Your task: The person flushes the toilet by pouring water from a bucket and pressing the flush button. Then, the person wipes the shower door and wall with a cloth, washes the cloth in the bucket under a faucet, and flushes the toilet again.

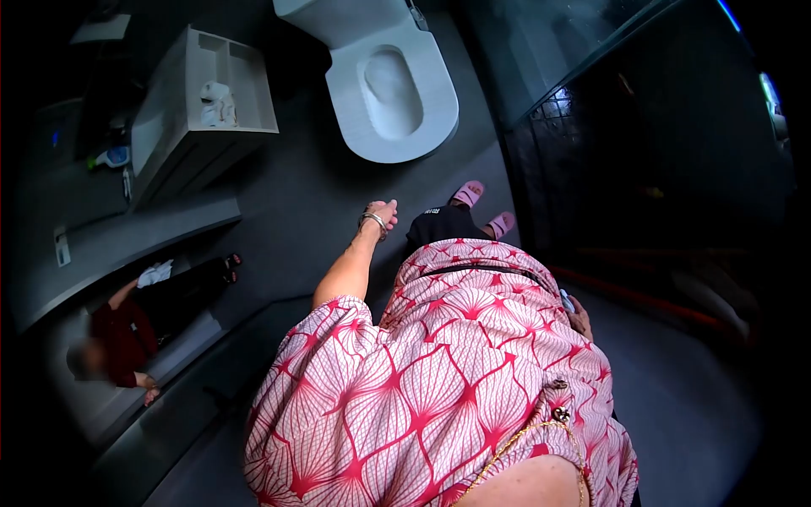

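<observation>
My left hand (385,215), with a bracelet on the wrist, is out in front over the grey floor, a short way from the toilet. Its fingers are curled closed, and I see nothing in them. Beside my right hip, my right hand (580,320) is partly hidden by my patterned top. It is closed around a small pale bluish object (565,298), whose kind I cannot make out. Ahead stands the white toilet (439,106), its bowl uncovered. My feet wear pink slippers (469,193).
An open drawer (245,76) at left holds crumpled white items (218,103). Near it is a spray bottle (112,158). A glass panel (541,51) is at upper right. Another person (127,334), in a dark red top with a white cloth, appears lower left, beyond a ledge.
</observation>
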A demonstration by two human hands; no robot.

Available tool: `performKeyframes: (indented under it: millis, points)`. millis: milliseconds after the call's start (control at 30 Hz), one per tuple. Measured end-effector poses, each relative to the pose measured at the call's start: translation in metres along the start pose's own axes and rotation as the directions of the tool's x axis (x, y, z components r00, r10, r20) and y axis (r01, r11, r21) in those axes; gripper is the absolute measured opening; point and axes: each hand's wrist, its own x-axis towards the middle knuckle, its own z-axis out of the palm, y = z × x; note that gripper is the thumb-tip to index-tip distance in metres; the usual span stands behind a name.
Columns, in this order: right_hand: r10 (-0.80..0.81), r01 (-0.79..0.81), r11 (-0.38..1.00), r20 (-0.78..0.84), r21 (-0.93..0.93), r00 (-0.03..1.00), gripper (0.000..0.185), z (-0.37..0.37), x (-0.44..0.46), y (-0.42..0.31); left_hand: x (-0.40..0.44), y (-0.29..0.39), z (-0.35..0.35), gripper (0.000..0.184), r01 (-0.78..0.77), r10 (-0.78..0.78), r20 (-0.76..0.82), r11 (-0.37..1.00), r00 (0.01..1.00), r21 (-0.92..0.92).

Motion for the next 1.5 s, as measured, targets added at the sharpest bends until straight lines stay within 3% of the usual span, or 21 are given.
performKeyframes:
  millis: [200,267,567,1033,1267,1500]
  points:
    - [0.058,-0.065,0.994,0.094,0.084,0.994,0.053,0.013,-0.027,-0.013,-0.015,0.003,-0.022,0.029,-0.007,0.006,0.034,1.0,0.999,0.025]
    - [0.08,-0.085,0.994,0.077,0.068,0.994,0.053,0.037,-0.041,-0.027,-0.011,0.013,-0.051,0.028,-0.017,0.014,0.054,0.999,0.998,0.049]
    - [0.123,-0.123,0.992,0.001,0.02,0.992,0.058,0.052,-0.056,-0.052,-0.001,0.025,-0.062,0.029,-0.035,0.033,0.043,0.999,0.999,0.039]
    - [0.085,-0.1,0.966,0.071,0.24,0.994,0.056,0.046,-0.039,-0.021,-0.004,0.023,-0.062,0.028,-0.017,0.015,0.054,0.998,0.998,0.052]
    - [0.05,-0.062,0.985,0.078,0.164,0.996,0.057,0.048,-0.024,0.0,-0.01,0.029,-0.065,0.028,-0.014,0.008,0.073,0.997,0.997,0.081]
    - [0.103,-0.103,0.992,0.006,0.077,0.995,0.061,0.046,-0.059,-0.045,-0.01,0.032,-0.065,0.028,-0.026,0.018,0.081,0.994,0.997,0.106]
